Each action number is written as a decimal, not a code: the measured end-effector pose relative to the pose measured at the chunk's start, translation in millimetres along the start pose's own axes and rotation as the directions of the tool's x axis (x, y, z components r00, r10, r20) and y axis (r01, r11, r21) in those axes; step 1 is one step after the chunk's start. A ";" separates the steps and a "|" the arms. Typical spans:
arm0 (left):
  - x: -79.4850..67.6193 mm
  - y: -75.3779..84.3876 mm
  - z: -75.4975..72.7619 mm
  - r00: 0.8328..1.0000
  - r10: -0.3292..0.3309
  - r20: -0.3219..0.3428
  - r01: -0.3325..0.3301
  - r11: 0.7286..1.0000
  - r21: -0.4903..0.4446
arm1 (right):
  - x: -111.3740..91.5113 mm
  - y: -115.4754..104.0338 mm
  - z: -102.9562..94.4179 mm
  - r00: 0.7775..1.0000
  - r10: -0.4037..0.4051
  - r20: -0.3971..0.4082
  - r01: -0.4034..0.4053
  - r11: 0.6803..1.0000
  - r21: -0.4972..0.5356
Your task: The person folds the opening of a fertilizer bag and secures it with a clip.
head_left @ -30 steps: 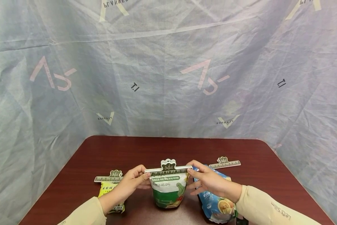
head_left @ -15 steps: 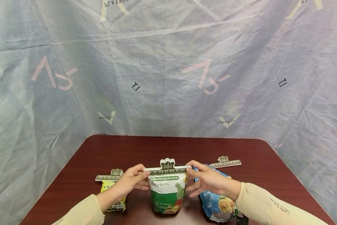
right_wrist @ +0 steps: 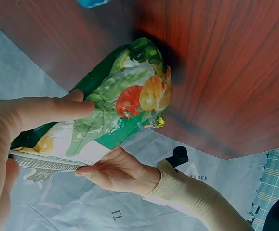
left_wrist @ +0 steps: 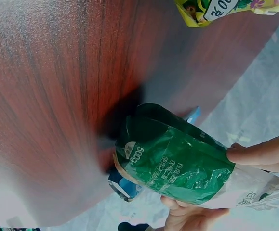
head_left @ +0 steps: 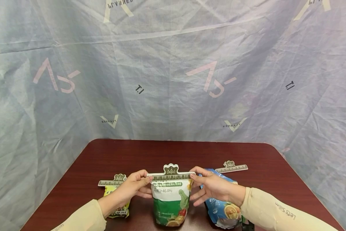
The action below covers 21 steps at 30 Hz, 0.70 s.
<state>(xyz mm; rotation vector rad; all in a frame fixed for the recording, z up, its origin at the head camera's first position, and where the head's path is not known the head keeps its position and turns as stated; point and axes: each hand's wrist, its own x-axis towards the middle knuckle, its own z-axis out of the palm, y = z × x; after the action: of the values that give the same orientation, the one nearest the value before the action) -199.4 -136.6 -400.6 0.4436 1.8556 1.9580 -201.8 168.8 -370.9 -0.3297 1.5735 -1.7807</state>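
A green and white food bag (head_left: 170, 205), printed with vegetables, hangs upright in front of me. A long white bag clip (head_left: 170, 177) with a piano-key pattern closes its top. My left hand (head_left: 133, 186) pinches the clip's left end, thumb in front. At its right end my right hand (head_left: 213, 186) grips the clip likewise, with lower fingers spread beside the bag. The right wrist view shows the bag's printed side (right_wrist: 125, 98) and a finger against it. In the left wrist view, fingertips (left_wrist: 247, 155) touch the bag's plain green back (left_wrist: 178, 154).
To the left, a yellow bag (head_left: 110, 191) wears a similar clip (head_left: 112, 182), partly behind my left arm. On the right, a blue bag (head_left: 219, 205) with orange pictures lies by another clip (head_left: 232, 167). All are on a dark red wooden table (head_left: 173, 152) before a grey cloth.
Both hands have brought the clipped green and white bag slightly closer to me and lower in the head view, so more of its front shows. The yellow and blue bags stay put.
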 end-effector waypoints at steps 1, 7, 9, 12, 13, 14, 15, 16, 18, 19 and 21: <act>-0.1 -0.1 -0.2 1.000 -0.003 -0.001 0.003 1.000 -0.003 | 0.4 0.2 0.1 1.000 0.002 0.003 -0.002 1.000 0.002; -0.8 -0.9 -1.6 1.000 -0.018 0.010 0.019 0.999 -0.026 | 2.1 1.1 3.2 1.000 0.022 -0.009 -0.022 1.000 0.010; -1.1 -1.5 -2.2 1.000 -0.023 0.015 0.024 0.999 -0.034 | 2.5 1.5 4.7 0.999 0.029 -0.021 -0.029 1.000 0.010; -1.3 -2.6 -3.4 0.999 -0.030 0.019 0.031 0.998 -0.046 | 3.3 2.2 6.4 0.999 0.041 -0.036 -0.041 0.999 0.009; -1.3 -3.1 -3.9 0.999 -0.032 0.020 0.033 0.998 -0.052 | 3.6 2.5 6.9 0.998 0.044 -0.038 -0.044 0.999 0.008; -1.3 -3.5 -4.3 0.999 -0.035 0.021 0.036 0.998 -0.056 | 3.8 2.6 7.3 0.998 0.046 -0.040 -0.046 0.999 0.007; -1.3 -3.9 -4.7 0.999 -0.038 0.022 0.039 0.997 -0.060 | 4.1 2.7 7.7 0.998 0.049 -0.041 -0.048 0.999 0.007; -1.3 -4.3 -5.0 0.999 -0.041 0.022 0.042 0.997 -0.064 | 4.5 2.7 8.0 0.998 0.050 -0.042 -0.050 0.999 0.006; -1.2 -5.0 -5.6 0.999 -0.046 0.021 0.048 0.996 -0.069 | 5.1 2.7 8.6 0.998 0.054 -0.043 -0.054 0.999 0.005; -1.1 -5.4 -6.0 0.999 -0.048 0.022 0.050 0.996 -0.072 | 5.4 2.7 8.8 0.998 0.055 -0.044 -0.055 0.998 0.005; -1.0 -5.7 -6.5 0.998 -0.056 0.021 0.057 0.996 -0.073 | 6.3 2.7 9.2 0.997 0.059 -0.048 -0.059 0.998 0.004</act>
<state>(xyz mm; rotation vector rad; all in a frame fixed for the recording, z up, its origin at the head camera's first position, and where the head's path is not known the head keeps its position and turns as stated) -201.3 -142.5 -406.8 0.3817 1.7589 1.9710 -199.6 157.8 -373.1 -0.2380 1.5980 -1.7570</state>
